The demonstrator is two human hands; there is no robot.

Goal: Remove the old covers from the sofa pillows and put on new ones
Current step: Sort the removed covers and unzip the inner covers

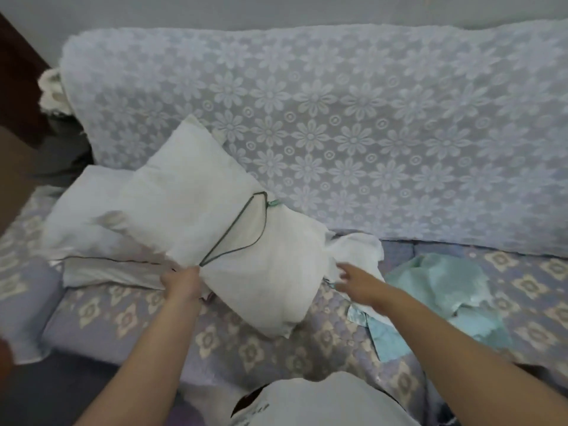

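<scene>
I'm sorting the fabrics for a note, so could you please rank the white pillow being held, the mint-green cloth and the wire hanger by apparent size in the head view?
1. White pillow, largest.
2. Mint-green cloth; it is crumpled, so its true extent is unsure.
3. Wire hanger, lying on the pillow, smallest.

— What hangs over the sofa back?
— A pale lace throw point(353, 124) with a daisy pattern, draped along its whole width.
— And the seat?
— A lilac seat cover point(129, 318) with cream flower motifs.
— Behind it?
— A plain grey wall point(215, 10); a dark brown wooden piece point(15, 87) stands at the far left.
</scene>
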